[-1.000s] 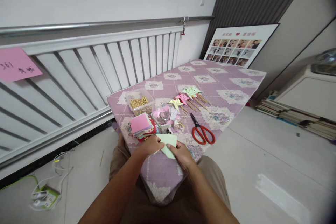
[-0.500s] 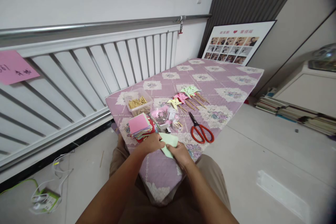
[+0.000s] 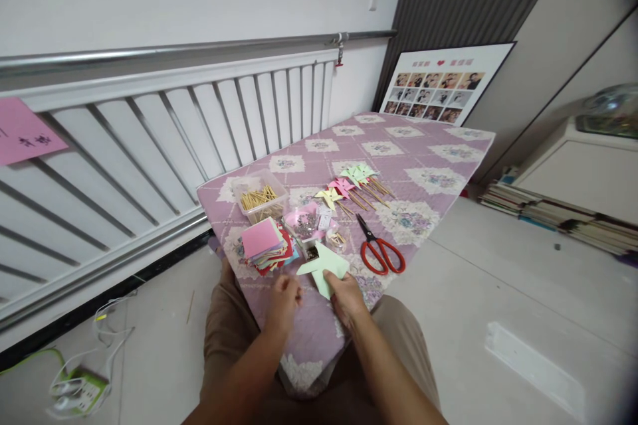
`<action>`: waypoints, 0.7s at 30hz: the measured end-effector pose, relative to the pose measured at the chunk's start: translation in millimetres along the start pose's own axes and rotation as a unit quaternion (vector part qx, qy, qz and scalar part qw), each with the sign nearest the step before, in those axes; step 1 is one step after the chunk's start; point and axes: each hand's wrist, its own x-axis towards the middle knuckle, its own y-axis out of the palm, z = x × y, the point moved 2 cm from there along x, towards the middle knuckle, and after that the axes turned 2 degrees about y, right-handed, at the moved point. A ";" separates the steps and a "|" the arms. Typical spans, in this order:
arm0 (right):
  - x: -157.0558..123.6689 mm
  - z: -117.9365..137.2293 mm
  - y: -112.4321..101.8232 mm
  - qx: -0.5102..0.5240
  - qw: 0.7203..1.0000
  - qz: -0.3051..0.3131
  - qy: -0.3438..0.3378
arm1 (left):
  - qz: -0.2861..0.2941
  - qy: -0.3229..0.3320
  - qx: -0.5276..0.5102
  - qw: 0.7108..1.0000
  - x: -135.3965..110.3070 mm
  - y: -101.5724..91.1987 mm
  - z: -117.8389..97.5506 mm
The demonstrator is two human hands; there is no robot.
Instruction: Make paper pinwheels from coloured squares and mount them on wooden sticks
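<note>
A light green paper [image 3: 329, 267], cut into pointed flaps, is in the right hand [image 3: 347, 295] above the near end of the bench [image 3: 299, 332]. The right thumb lies flat on top and the other fingers are beneath, pinching the sheet at its lower right side; one narrow flap points left, toward the left hand [image 3: 285, 295]. The left hand is just apart from the paper, its fingers curled inward with nothing visible in them; blur hides whether their tips meet.

Beyond the paper, its upper tip overlaps in view a small box [image 3: 312, 253] with dark contents. Just behind are a round tub [image 3: 336, 240] of short pale pieces and a pink container [image 3: 302, 220] of small metallic bits. A stack of coloured paper squares [image 3: 263, 239] lies near the left edge, ahead of the left hand, with a clear box of sticks [image 3: 259, 198] behind it.

Red-handled scissors [image 3: 383, 256] lie right of the right hand, cloth showing between them, handles near the right edge. Farther back are pinwheels [image 3: 342, 187]. The bench narrows to a corner between the person's thighs, and each forearm crosses one edge.
</note>
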 end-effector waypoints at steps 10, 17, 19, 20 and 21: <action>-2.6 2.9 3.7 0.034 0.999 -0.017 -0.009 | 0.068 -0.089 -0.195 0.974 -6.3 43.5 -7.6; -1.4 1.3 3.1 0.036 0.999 -0.018 -0.016 | 0.021 -0.086 -0.191 0.978 2.0 55.7 -11.7; -0.6 0.0 2.5 0.038 0.999 -0.015 -0.018 | 0.016 -0.090 -0.192 0.977 3.0 56.3 -12.5; -0.3 -0.5 2.4 0.038 0.999 -0.014 -0.019 | 0.014 -0.093 -0.192 0.977 3.5 56.6 -12.8; -0.1 -0.8 2.3 0.037 0.999 -0.012 -0.020 | 0.011 -0.096 -0.193 0.976 4.1 57.0 -12.9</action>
